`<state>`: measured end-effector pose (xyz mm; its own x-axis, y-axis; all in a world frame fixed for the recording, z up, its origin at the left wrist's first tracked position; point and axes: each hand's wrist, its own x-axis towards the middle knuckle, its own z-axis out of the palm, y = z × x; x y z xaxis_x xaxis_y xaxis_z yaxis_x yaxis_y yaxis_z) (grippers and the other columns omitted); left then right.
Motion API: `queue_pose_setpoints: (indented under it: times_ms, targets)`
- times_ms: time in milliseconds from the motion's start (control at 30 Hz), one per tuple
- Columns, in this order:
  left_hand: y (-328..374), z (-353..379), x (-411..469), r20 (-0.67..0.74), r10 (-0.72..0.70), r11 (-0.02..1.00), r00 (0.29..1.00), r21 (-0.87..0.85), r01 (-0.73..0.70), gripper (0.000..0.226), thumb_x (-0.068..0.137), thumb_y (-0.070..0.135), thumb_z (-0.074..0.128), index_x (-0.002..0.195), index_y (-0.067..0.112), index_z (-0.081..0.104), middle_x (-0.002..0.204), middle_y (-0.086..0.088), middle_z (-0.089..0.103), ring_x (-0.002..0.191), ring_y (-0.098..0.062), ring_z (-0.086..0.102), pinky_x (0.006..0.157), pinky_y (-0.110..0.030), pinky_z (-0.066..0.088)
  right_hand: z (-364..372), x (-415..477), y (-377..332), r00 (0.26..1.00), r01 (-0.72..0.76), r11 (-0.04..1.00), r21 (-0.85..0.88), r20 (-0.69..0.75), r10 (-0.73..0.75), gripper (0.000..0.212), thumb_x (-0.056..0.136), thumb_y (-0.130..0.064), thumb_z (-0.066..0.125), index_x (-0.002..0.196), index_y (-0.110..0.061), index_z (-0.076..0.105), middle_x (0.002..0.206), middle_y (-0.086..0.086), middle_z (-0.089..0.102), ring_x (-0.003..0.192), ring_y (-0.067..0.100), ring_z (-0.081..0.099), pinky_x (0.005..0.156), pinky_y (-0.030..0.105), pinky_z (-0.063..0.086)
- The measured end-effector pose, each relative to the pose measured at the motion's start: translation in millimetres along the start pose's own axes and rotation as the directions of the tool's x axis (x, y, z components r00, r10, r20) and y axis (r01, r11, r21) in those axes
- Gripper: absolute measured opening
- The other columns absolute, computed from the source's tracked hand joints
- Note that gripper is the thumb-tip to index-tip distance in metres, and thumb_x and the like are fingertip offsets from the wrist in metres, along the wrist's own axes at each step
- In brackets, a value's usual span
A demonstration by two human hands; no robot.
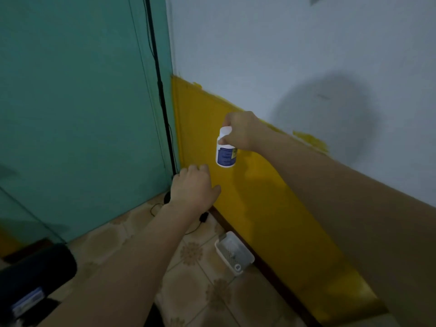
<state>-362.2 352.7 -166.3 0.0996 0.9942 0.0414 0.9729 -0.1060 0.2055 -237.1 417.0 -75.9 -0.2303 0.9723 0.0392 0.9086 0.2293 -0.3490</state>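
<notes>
The bottle [225, 153] pinched in the right hand [240, 131] is seen to be of smooth white plastic, with a blue printed label wrapped round it. Behind and below that hand the yellow wall band [271, 208] is coated in smooth, slightly glossy paint, while the white wall [259, 55] above is finished matt, as is the teal surface [82, 114] left of the left hand [193, 187]. Beneath the left hand the floor [200, 279] is laid with glazed patterned tiles, and a white plastic tray [220, 252] is set there.
</notes>
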Motion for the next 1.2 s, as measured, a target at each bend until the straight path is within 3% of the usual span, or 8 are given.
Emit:
queue_pose_setpoints:
  times_ms: [167, 300, 467, 767, 933, 1200]
  targets:
    - [-17.6, 50.5, 72.9, 0.075, 0.077, 0.996, 0.994, 0.042, -0.081, 0.041, 0.092, 0.048, 0.048, 0.109, 0.011, 0.047, 0.113, -0.012, 0.052, 0.107, -0.031, 0.05, 0.086, -0.04, 0.041, 47.4, 60.9, 43.3, 0.995, -0.096, 0.995, 0.024, 0.043, 0.095, 0.043, 0.085, -0.027, 0.07, 0.12, -0.006, 0.055, 0.12, 0.012, 0.058, 0.108, 0.026, 0.055, 0.072, 0.028, 0.04]
    - [-26.3, 92.9, 123.6, 0.093, 0.111, 0.993, 0.989, 0.028, -0.114, 0.041, 0.092, 0.049, 0.048, 0.105, 0.011, 0.047, 0.111, -0.011, 0.053, 0.104, -0.03, 0.051, 0.083, -0.038, 0.041, 88.4, 102.3, 83.0, 0.98, -0.186, 0.982, 0.034, 0.081, 0.183, 0.042, 0.085, -0.019, 0.07, 0.12, -0.001, 0.055, 0.12, 0.017, 0.057, 0.109, 0.031, 0.055, 0.078, 0.038, 0.048]
    - [-28.2, 166.9, 174.5, 0.231, 0.216, 0.974, 0.949, 0.016, -0.225, 0.038, 0.094, 0.043, 0.047, 0.113, 0.011, 0.046, 0.117, -0.012, 0.049, 0.109, -0.03, 0.047, 0.087, -0.037, 0.039, 163.1, 134.4, 142.7, 0.934, -0.311, 0.95, 0.034, 0.194, 0.299, 0.035, 0.09, -0.012, 0.063, 0.12, 0.003, 0.054, 0.122, 0.022, 0.056, 0.111, 0.035, 0.055, 0.088, 0.046, 0.048]
    - [-41.8, 359.0, 224.4, 0.387, 0.253, 0.961, 0.886, 0.004, -0.276, 0.042, 0.091, 0.042, 0.053, 0.117, 0.009, 0.051, 0.117, -0.013, 0.054, 0.103, -0.03, 0.054, 0.081, -0.037, 0.041, 373.4, 159.6, 273.2, 0.868, -0.368, 0.93, 0.009, 0.362, 0.34, 0.041, 0.087, -0.017, 0.068, 0.122, -0.005, 0.052, 0.127, 0.016, 0.048, 0.113, 0.034, 0.049, 0.092, 0.044, 0.045]
    - [-64.9, 484.3, 227.1, 0.494, 0.251, 0.957, 0.832, 0.003, -0.29, 0.056, 0.093, 0.046, 0.046, 0.134, 0.009, 0.038, 0.126, -0.011, 0.049, 0.113, -0.028, 0.048, 0.092, -0.035, 0.039, 496.5, 154.4, 331.1, 0.848, -0.368, 0.93, -0.015, 0.405, 0.342, 0.048, 0.089, -0.023, 0.066, 0.129, -0.007, 0.047, 0.132, 0.015, 0.045, 0.121, 0.032, 0.043, 0.098, 0.039, 0.037]
    - [-98.7, 666.9, 210.1, 0.565, 0.231, 0.97, 0.792, -0.067, -0.235, 0.053, 0.093, 0.039, 0.049, 0.135, 0.007, 0.038, 0.13, -0.013, 0.046, 0.118, -0.029, 0.045, 0.098, -0.038, 0.037, 694.5, 124.8, 405.5, 0.801, -0.425, 0.904, -0.044, 0.448, 0.398, 0.048, 0.092, -0.023, 0.061, 0.134, -0.008, 0.044, 0.135, 0.013, 0.044, 0.126, 0.029, 0.043, 0.104, 0.038, 0.037]
